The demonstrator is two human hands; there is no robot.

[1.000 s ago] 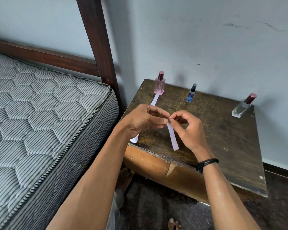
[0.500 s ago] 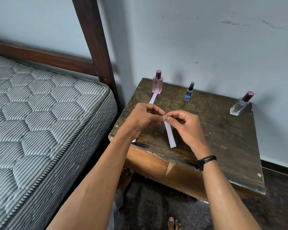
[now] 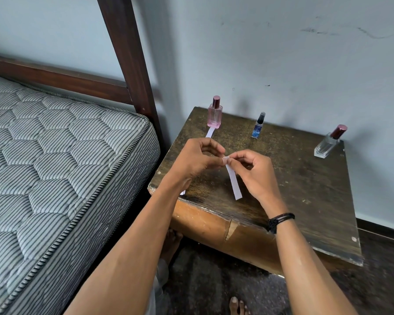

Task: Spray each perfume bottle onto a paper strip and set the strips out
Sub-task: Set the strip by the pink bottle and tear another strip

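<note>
Over the table (image 3: 305,189), hands (image 3: 196,162) (image 3: 257,176) pinch a paper strip (image 3: 233,183).

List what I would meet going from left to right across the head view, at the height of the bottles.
mattress → bed post → pink bottle → small blue bottle → clear bottle

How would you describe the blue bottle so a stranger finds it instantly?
Find the worn wooden table beside the bed. Three bottles stand along its far edge by the wall; the blue bottle is the middle one. It is the smallest, with a black cap, not maroon.
</note>
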